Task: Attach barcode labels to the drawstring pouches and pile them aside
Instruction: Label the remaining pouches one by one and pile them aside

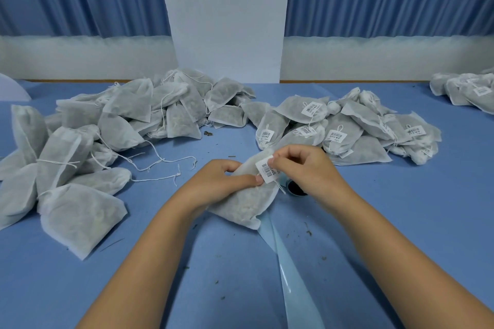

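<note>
The barcode label (pixel 267 169) sits at the neck of the pouch (pixel 248 200) lying mid-table, pinched by the right hand (pixel 299 165) while the left hand (pixel 224 181) grips the pouch, thumb at the label's edge; press it flat and crease-free, then add it to the labelled pile (pixel 344 125).

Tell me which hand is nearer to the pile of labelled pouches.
Right. The right hand pinches the label just in front of the labelled pile; the left hand grips the pouch farther from it, to the left.
</note>
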A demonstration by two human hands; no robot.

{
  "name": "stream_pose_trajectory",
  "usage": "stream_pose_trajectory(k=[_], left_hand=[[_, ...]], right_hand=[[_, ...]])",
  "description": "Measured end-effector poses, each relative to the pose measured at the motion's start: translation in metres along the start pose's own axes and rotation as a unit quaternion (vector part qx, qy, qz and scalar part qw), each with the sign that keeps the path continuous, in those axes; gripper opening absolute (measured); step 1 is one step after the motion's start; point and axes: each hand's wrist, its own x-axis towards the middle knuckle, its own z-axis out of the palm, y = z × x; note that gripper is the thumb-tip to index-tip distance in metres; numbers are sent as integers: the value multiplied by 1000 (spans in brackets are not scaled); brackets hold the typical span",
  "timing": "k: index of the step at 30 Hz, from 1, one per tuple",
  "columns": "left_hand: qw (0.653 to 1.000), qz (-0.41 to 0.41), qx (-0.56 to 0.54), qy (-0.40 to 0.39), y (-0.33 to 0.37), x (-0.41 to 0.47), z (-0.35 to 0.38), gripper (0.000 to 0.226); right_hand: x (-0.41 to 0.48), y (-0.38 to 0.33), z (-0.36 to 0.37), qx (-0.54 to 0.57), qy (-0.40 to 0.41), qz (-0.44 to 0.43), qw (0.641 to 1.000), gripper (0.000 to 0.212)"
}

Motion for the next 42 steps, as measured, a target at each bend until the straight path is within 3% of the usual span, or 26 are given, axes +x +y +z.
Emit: stream_pose_trajectory(k=[3, 7, 10, 13, 17, 19, 23, 26, 29, 32, 35, 38, 42], left_hand=[[1000, -1, 2, -15, 1, -1, 1, 18], [999, 16, -28, -39, 3, -2, -1, 14], [997, 23, -49, -57, 5, -6, -2, 26], [996, 3, -81, -22, 7, -4, 1, 45], [996, -17, -87, 16, 5, -2, 2, 32], [993, -17, -116, 10, 5, -1, 2, 24], [973, -1, -231, -2, 6, 2, 1, 15], [960, 2, -277, -33, 6, 3, 2, 22], [958, -9, -282, -46, 3, 4, 3, 26], [950, -16, -310, -22, 4, 5, 5, 23], [931, -54, -361, 16, 6, 7, 2, 20], [942, -84, -325, 10, 3, 10, -1, 27], [951, -120, -283, -16, -3, 13, -6, 46]], right_hand=[[1, 3, 1, -46, 13, -18, 999, 10], [1, 8, 2, -98, 14, -52, 994, 20], [1, 10, 2, -103, 15, -75, 992, 20], [1, 11, 3, -119, 12, -98, 988, 21], [0, 12, 4, -140, 11, -95, 986, 44], [0, 9, 4, -100, 12, -60, 993, 58], [2, 2, 2, 24, -19, 57, 998, 34], [2, 2, -1, 155, -66, 115, 979, 21], [3, 2, 1, 217, -42, 136, 966, 24], [3, 4, 5, 126, 4, 82, 989, 33], [-1, 5, 10, 30, -28, 14, 999, 37], [-3, 10, 15, -1, -69, -38, 997, 31], [0, 9, 11, 2, -41, -70, 997, 29]])
